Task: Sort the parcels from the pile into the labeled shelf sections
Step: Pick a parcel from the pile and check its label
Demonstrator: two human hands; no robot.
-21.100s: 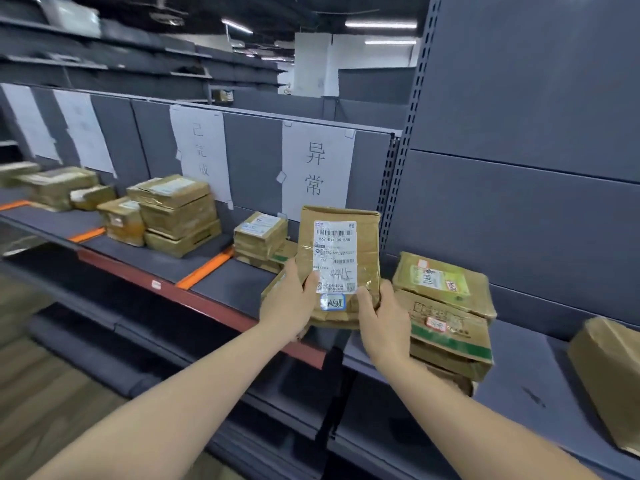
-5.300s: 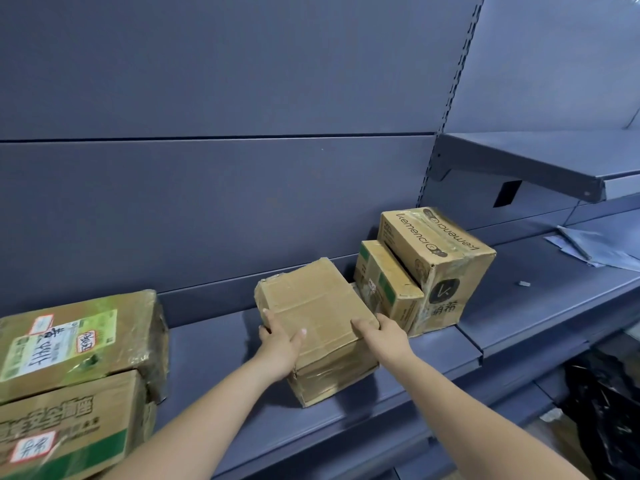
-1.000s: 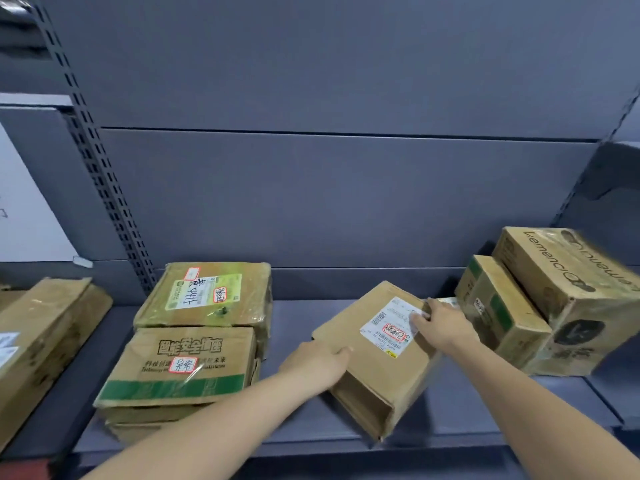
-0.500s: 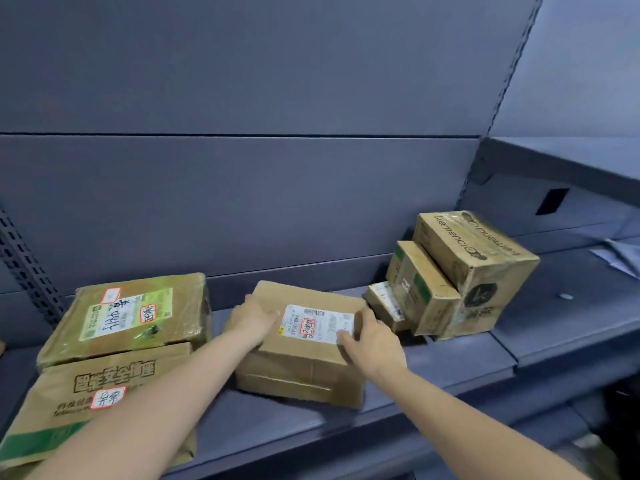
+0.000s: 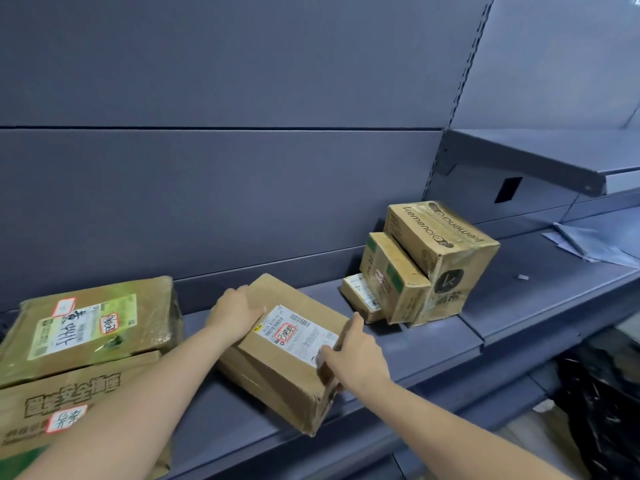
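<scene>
The left hand's [image 5: 235, 315] fingertips are hidden behind the far edge of the brown parcel [image 5: 287, 355]. At 8 o'clock, the lower stacked box [image 5: 69, 403] is cut off by the picture's left and bottom edges and partly covered by the left forearm. The small box [image 5: 360, 299] at 3 o'clock of the parcel is mostly hidden behind the green-striped box [image 5: 398, 289]. Print on the parcel's label [image 5: 294, 332] is too small to read. A black heap [image 5: 602, 403] at 4 o'clock is cut off and unclear.

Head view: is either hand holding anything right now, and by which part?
Both hold the brown cardboard parcel lying on the shelf: the left hand grips its far left corner, the right hand its near right edge beside the shipping label.
</scene>
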